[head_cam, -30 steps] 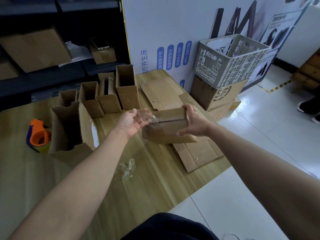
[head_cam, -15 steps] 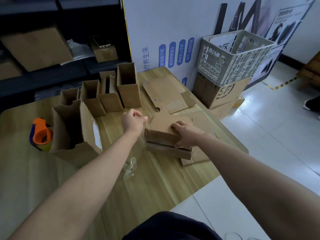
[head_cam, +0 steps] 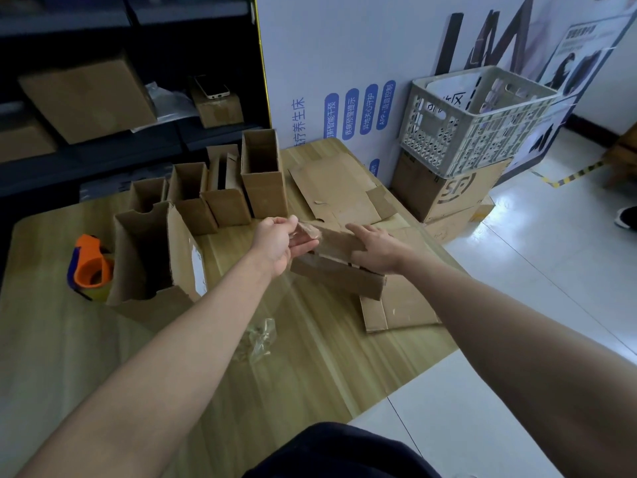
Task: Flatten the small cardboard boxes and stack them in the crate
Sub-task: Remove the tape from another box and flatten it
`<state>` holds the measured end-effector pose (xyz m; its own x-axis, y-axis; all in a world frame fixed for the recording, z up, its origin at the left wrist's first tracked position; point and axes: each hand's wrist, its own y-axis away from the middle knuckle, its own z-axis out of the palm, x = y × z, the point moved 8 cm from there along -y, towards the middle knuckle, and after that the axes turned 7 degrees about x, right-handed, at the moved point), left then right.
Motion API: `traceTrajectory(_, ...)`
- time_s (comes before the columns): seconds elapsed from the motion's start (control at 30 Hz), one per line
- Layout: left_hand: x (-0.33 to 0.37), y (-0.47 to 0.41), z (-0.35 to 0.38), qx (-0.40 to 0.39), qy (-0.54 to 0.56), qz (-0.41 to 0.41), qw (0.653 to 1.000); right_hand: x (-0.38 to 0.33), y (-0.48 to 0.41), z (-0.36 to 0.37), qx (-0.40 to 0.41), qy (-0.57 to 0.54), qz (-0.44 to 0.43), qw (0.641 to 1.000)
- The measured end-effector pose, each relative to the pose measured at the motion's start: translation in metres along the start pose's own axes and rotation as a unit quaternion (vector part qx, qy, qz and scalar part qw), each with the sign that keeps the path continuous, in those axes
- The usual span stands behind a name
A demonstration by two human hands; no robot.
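Left hand (head_cam: 279,241) pinches clear tape (head_cam: 307,232) at the box (head_cam: 339,274) end, right hand (head_cam: 377,251) pressed flat on it near table (head_cam: 310,374) right edge; light, stiff cardboard, probably best gripped at fold edges.

Packing and storage room: dark shelves (head_cam: 138,146) along the back hold brown stock boxes (head_cam: 86,98), while a wood-grain bench (head_cam: 310,357) carries a row of open cartons (head_cam: 263,174) and an orange tape dispenser (head_cam: 90,267). A grey plastic crate (head_cam: 472,125) sits on stacked shipping boxes (head_cam: 444,191) against a printed display board (head_cam: 344,63) with Chinese text. The pale tiled floor (head_cam: 534,270) bears a strip of yellow-and-black hazard tape (head_cam: 572,174).
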<state>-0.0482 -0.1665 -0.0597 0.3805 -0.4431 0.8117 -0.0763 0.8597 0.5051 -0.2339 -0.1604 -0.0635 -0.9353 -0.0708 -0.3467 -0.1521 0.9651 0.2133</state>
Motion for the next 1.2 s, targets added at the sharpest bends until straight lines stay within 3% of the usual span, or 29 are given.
traceTrajectory(0.13, 0.004, 0.009, 0.020, -0.026, 0.106, -0.059, 0.992, -0.019, 0.003, -0.008, 0.016, 0.132, -0.045, 0.990)
traceTrajectory(0.27, 0.005, 0.014, 0.026, -0.026, 0.102, -0.054, 0.993, -0.028, 0.001, 0.001, 0.040, 0.209, -0.057, 0.975)
traceTrajectory(0.37, 0.017, 0.006, 0.000, 0.062, 0.069, 0.016, 0.996, -0.026, 0.001, -0.003, 0.052, 0.181, -0.064, 0.980)
traceTrajectory(0.43, 0.023, 0.000, -0.024, 0.141, -0.019, 0.066, 0.988, -0.025, 0.001, -0.003, 0.043, 0.164, -0.071, 0.983)
traceTrajectory(0.5, 0.027, 0.001, -0.034, 0.195, -0.182, 0.124, 0.956, -0.032, -0.001, 0.005, 0.025, 0.166, -0.084, 0.982)
traceTrajectory(0.57, 0.027, 0.006, -0.028, 0.203, -0.334, 0.195, 0.900, -0.042, -0.003, 0.018, 0.010, 0.170, -0.095, 0.981)
traceTrajectory(0.63, 0.022, 0.013, -0.016, 0.176, -0.437, 0.264, 0.841, -0.047, -0.004, 0.026, 0.004, 0.163, -0.093, 0.982)
traceTrajectory(0.73, 0.011, 0.017, -0.005, 0.120, -0.516, 0.320, 0.785, -0.043, -0.006, 0.027, 0.001, 0.146, -0.082, 0.986)
traceTrajectory(0.97, 0.001, 0.010, -0.001, 0.033, -0.590, 0.291, 0.753, -0.044, -0.011, 0.026, 0.000, 0.132, -0.070, 0.989)
traceTrajectory(1.2, 0.003, 0.009, 0.013, 0.053, -0.632, 0.334, 0.697, -0.044, -0.009, 0.027, -0.014, 0.126, -0.062, 0.990)
